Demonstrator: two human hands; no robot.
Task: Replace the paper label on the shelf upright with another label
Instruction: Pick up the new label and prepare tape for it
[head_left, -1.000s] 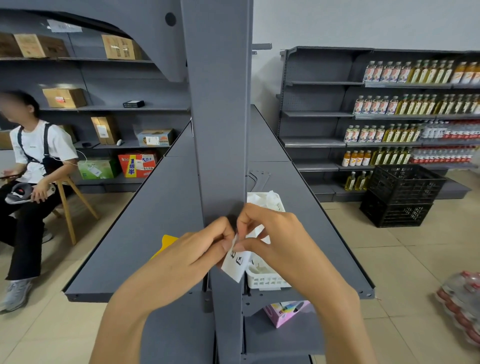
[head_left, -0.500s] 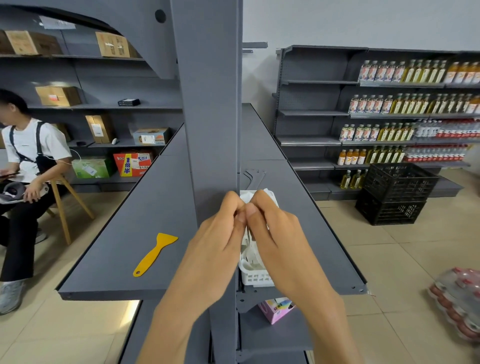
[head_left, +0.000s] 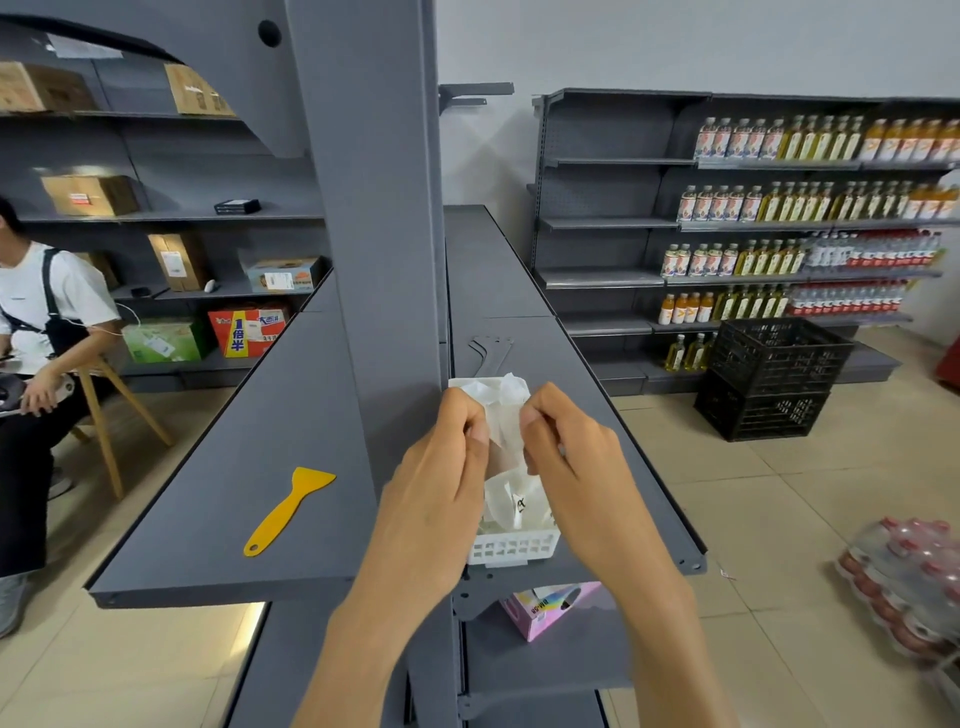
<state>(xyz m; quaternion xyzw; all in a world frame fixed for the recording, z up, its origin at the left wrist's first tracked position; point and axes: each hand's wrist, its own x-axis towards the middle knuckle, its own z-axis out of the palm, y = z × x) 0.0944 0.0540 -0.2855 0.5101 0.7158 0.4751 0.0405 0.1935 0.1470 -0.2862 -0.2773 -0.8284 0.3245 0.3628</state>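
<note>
The grey shelf upright (head_left: 374, 260) stands in the middle, and I see no label on its face. Just to its right, my left hand (head_left: 441, 467) and my right hand (head_left: 571, 457) are held close together above a white plastic basket (head_left: 514, 548). Both pinch a small white paper label (head_left: 501, 431) between thumb and fingertips. Its lower part is blurred and partly hidden by my fingers. More white paper, one piece with black print (head_left: 519, 504), lies in the basket below.
A yellow plastic scraper (head_left: 288, 512) lies on the left grey shelf board (head_left: 234, 467). A pink box (head_left: 550, 608) sits on the shelf under the basket. A person sits on a chair at far left. Black crates (head_left: 769, 379) and bottle shelves stand at right.
My hands moved from the front of the upright up and to the right, over the basket, taking the label with them. The scraper, hidden by my left arm before, is now in full view.
</note>
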